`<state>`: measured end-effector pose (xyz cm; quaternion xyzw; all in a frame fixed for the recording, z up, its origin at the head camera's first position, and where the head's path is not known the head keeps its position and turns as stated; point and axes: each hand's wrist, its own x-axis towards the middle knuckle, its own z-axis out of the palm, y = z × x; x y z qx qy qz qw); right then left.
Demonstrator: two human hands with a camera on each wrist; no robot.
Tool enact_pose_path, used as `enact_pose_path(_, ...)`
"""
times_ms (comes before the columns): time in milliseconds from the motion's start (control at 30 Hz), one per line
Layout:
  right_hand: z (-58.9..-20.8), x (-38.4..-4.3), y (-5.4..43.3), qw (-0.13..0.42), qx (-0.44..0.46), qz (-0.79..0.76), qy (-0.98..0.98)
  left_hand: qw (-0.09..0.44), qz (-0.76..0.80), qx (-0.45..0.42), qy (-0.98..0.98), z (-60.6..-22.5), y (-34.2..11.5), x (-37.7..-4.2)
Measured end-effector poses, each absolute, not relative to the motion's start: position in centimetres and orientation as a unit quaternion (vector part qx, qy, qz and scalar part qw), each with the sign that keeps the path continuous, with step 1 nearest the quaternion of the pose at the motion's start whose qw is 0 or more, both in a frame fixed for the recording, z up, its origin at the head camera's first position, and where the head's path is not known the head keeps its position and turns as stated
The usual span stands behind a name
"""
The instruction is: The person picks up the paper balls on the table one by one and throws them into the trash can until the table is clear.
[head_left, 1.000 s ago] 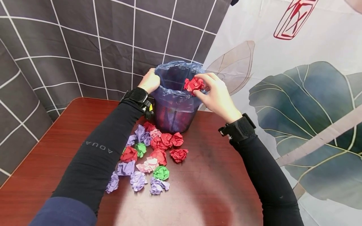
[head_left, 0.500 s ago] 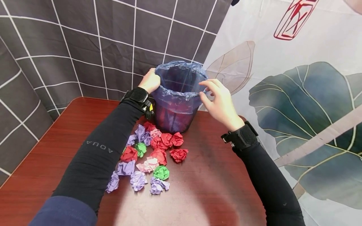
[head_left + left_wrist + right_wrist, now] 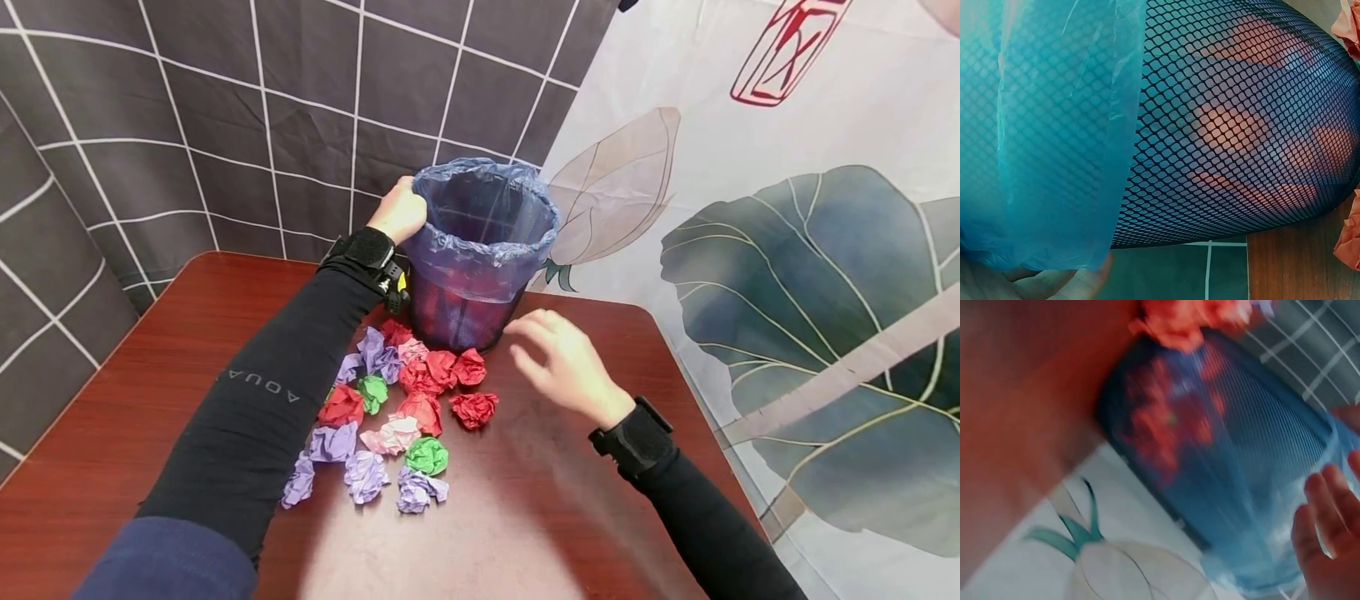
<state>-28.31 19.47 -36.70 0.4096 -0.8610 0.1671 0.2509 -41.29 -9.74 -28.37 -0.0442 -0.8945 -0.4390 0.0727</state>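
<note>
My right hand [image 3: 566, 362] held a crumpled red paper ball over the bin's mouth a second ago; now it holds nothing, its fingers apart and loosely bent, down beside the round black wire-mesh bin [image 3: 453, 315]. I take that ball to be inside now, though I can't tell it from the reddish paper [image 3: 1235, 128] showing through the mesh. My left hand [image 3: 400, 211] grips the rim, fingers curled on the blue translucent plastic liner [image 3: 480, 267]. So one ball fewer is in hand, while crumpled red paper balls [image 3: 474, 410], lilac ones [image 3: 366, 477], green ones [image 3: 427, 456] and pink ones [image 3: 392, 435] lie before the bin on the reddish-brown wooden counter [image 3: 232, 300], unmoved.
</note>
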Motion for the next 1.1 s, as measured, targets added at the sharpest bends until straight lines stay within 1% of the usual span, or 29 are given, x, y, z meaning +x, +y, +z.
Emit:
enact_pose_path(233, -40.8, -27.0, 18.9, 0.082, 0.449, 0.088, -0.885, 0.075, -0.435, -0.044, -0.896, -28.4, -9.6, -41.2)
enact_pose_path(333, -42.3, -26.6, 18.7, 0.033, 0.447, 0.069, -0.891, 0.076, -0.435, -0.043, -0.896, -28.3, -9.6, -41.2)
enact_pose_path(400, -43.1, -26.4, 18.6, 0.013, 0.446, 0.06, -0.893, 0.076, -0.435, -0.042, -0.896, -28.3, -9.6, -41.2)
enact_pose_path(500, -43.9, -26.1, 18.5, -0.003, 0.446, 0.055, -0.893, 0.077, -0.435, -0.043, -0.896, -28.3, -9.6, -41.3)
enact_pose_path(633, -44.4, -25.9, 18.3, -0.006, 0.447, 0.068, -0.892, 0.079, -0.435, -0.042, -0.896, -28.4, -9.6, -41.4)
enact_pose_path(900, -44.6, -25.7, 18.3, 0.018, 0.455, 0.075, -0.887, 0.076, -0.441, -0.04, -0.894, -28.3, -9.6, -41.1)
enact_pose_path(1100, -43.3, -25.3, 18.4, 0.031, 0.46, 0.081, -0.884, 0.073, -0.439, -0.037, -0.895, -28.3, -9.6, -41.1)
